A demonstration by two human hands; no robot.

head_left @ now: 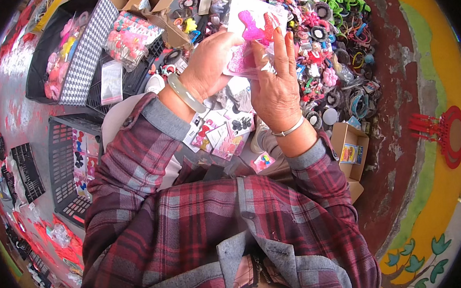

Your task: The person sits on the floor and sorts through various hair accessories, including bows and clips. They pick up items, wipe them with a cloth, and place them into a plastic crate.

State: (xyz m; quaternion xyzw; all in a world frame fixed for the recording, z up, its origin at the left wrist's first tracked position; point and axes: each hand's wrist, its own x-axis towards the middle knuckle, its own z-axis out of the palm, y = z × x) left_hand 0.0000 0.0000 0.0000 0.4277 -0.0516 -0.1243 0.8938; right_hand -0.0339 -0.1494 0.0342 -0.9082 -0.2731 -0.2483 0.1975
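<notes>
My left hand [210,64] and my right hand [276,81] together hold a clear plastic packet with a white card and bright pink hair accessories [254,31] in front of me. The left hand grips its left lower side; the right hand's fingers lie across its right side. A pale green bangle [186,93] circles my left wrist and a thin silver bracelet [289,129] my right. Both sleeves are dark red plaid.
A heap of colourful hair ties and clips [331,44] covers the floor ahead and right. Carded clips [221,131] lie on my lap. Black crates [63,157] and a black tray of pink items [63,49] sit left. Small cardboard boxes [350,151] stand right.
</notes>
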